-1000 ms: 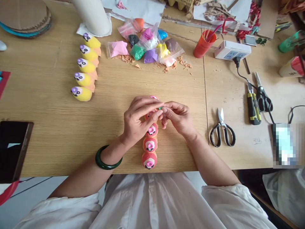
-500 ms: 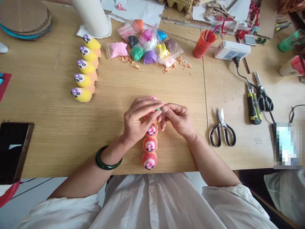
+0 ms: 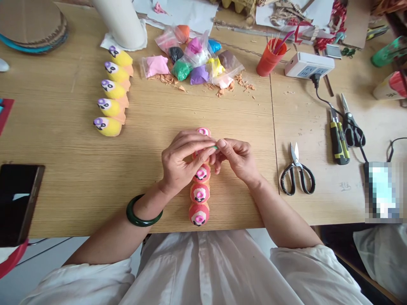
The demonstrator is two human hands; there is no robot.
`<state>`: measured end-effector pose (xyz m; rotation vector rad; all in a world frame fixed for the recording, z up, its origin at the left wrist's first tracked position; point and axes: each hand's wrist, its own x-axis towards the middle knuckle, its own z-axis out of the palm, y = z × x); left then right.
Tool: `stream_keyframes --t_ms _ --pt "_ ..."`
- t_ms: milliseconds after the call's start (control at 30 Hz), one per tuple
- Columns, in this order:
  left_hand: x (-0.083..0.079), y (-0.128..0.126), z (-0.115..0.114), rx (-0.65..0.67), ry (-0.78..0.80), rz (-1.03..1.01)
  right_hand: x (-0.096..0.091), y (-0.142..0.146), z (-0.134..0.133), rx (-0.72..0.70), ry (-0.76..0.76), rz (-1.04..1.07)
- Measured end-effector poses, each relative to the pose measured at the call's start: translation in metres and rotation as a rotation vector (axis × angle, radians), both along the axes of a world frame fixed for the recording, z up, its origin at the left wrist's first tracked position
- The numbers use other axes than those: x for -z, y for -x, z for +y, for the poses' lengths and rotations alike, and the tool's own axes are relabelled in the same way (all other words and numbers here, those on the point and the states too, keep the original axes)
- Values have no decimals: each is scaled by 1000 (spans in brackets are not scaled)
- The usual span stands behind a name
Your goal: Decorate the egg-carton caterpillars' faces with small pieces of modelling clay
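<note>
A small piece of green clay (image 3: 216, 147) is pinched between the fingertips of both my hands. My left hand (image 3: 184, 156) is closed on it with thumb and fingers, a dark green bangle (image 3: 143, 220) around that wrist. My right hand (image 3: 238, 159) grips the other side of the clay between thumb and forefinger. Beneath my hands lies a strip of egg-carton cups (image 3: 200, 193) painted red, each with a white face and a pink ring. The upper part of the strip is partly hidden by my left hand.
A second, yellow egg-carton strip (image 3: 110, 108) lies at the left. Bagged coloured clay (image 3: 182, 70) and orange scraps are beyond my hands. Rightward are black-handled scissors (image 3: 297, 173), a yellow-black cutter (image 3: 339, 142), a power strip (image 3: 309, 66) and a red cup (image 3: 271, 58). A phone (image 3: 19, 203) rests left.
The green clay shows as a thinner sliver between my fingertips. My left hand has shifted slightly left, uncovering more of the farthest red cup. My right hand has barely moved.
</note>
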<state>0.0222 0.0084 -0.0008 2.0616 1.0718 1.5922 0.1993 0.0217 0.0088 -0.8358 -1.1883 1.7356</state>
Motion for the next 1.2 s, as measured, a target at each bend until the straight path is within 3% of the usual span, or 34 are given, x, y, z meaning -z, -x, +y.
stream_keyframes --t_ms 167,333,533,833,1000,1200 --pt "1 3 0 -19 -6 18 1 1 2 6 12 71" --pt "0 5 -2 -1 100 39 -2 0 0 37 16 51" --pt "1 3 0 -51 -8 35 1 -2 0 19 13 18" --pt "2 4 0 -17 56 62 -2 -1 2 33 52 22" --pt "4 4 2 -30 8 41 -5 -1 2 -4 73 -19" --pt "4 7 3 -37 109 87 -2 -2 4 -21 76 31"
